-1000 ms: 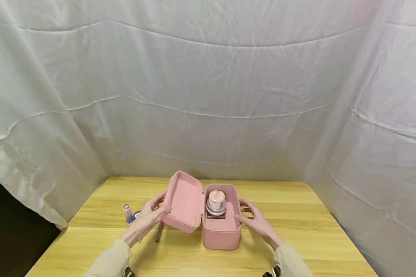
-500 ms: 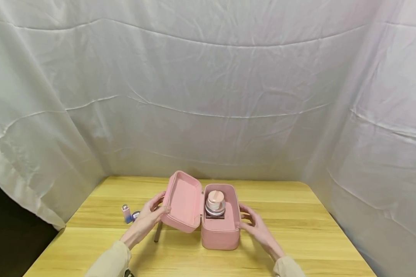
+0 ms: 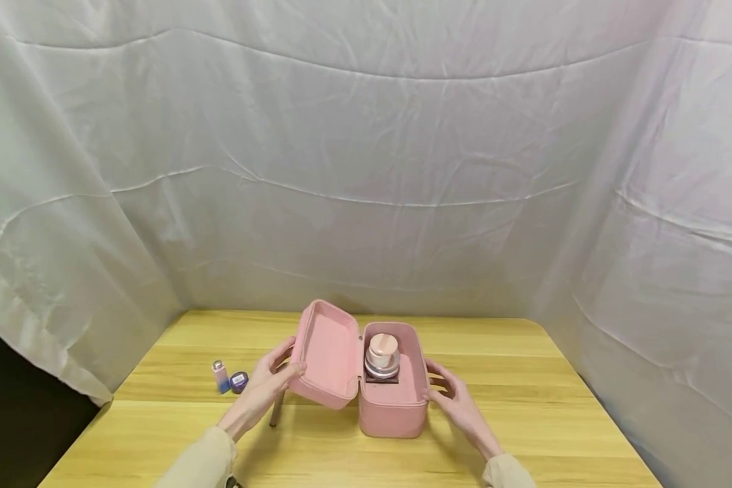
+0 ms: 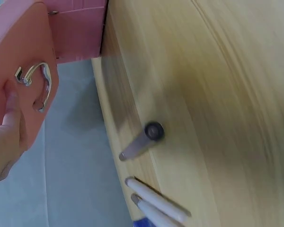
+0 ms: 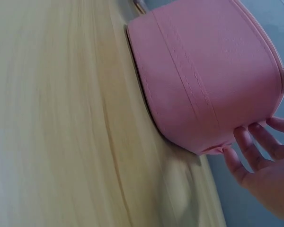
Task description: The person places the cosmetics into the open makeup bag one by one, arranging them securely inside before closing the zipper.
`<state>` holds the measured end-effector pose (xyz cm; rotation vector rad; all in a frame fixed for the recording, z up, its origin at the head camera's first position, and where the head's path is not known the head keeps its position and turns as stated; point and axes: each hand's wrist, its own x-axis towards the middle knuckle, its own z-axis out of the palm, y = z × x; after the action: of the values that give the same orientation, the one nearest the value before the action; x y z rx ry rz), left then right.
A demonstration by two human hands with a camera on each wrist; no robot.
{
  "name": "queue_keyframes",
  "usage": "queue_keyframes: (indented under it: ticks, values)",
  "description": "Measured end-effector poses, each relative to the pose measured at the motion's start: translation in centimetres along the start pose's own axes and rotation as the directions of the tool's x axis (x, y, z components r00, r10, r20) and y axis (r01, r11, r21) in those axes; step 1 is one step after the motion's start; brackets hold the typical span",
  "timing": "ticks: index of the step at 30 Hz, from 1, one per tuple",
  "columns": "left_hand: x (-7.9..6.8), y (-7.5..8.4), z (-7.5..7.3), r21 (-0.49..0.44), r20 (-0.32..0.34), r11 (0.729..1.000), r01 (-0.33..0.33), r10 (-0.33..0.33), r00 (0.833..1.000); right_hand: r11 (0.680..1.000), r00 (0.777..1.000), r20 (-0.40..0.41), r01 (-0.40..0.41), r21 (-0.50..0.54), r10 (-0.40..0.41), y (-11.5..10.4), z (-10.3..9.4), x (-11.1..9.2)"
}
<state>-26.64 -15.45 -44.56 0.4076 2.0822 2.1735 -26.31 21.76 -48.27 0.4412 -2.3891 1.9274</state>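
A pink cosmetic case [image 3: 393, 419] stands on the table, its lid [image 3: 328, 352] swung out to the left. My left hand [image 3: 267, 383] grips the lid's outer edge, thumb over the rim; in the left wrist view its fingers lie beside the gold handle [image 4: 46, 78]. Inside the case, a cream-lidded jar [image 3: 383, 347] sits on a silver-rimmed round container [image 3: 382, 372], over a dark flat item [image 3: 390, 381]. My right hand [image 3: 460, 407] touches the case's right side, fingers spread; in the right wrist view, fingertips rest against the pink wall [image 5: 199, 80].
Left of the case are a pink-and-blue bottle [image 3: 221, 377] and a small purple jar [image 3: 239, 381]. A dark slim stick [image 3: 277, 411] lies near the lid. Two white sticks [image 4: 156, 201] show in the left wrist view. Grey cloth [image 3: 366, 169] hangs behind the table.
The case and both hands have shifted slightly right against the bottle and jar. My right thumb has moved from over the case rim to its outer side. The purple jar shows more fully.
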Motion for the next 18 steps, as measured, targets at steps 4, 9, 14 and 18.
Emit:
queue_keyframes:
  ticks: [4,9,14,18]
  values:
    - [0.8,-0.2,0.9,0.001,-0.024,1.000,0.017,-0.017,1.000,1.000,1.000,-0.017,0.004,-0.002,-0.004,0.4,-0.8,0.0]
    - [1.6,-0.3,1.9,-0.015,-0.041,1.000,0.015,-0.016,0.999,1.000,0.999,-0.053,0.009,0.008,-0.009,0.7,-1.5,0.2]
    - [1.9,-0.8,2.1,-0.044,-0.062,0.999,0.012,-0.015,0.998,1.000,0.998,-0.054,0.025,0.013,-0.024,0.8,-1.4,0.2]
    - [1.7,-0.9,1.8,-0.073,-0.060,0.997,0.001,-0.006,0.998,0.999,0.998,-0.047,0.044,0.029,-0.043,0.9,-1.2,0.1]
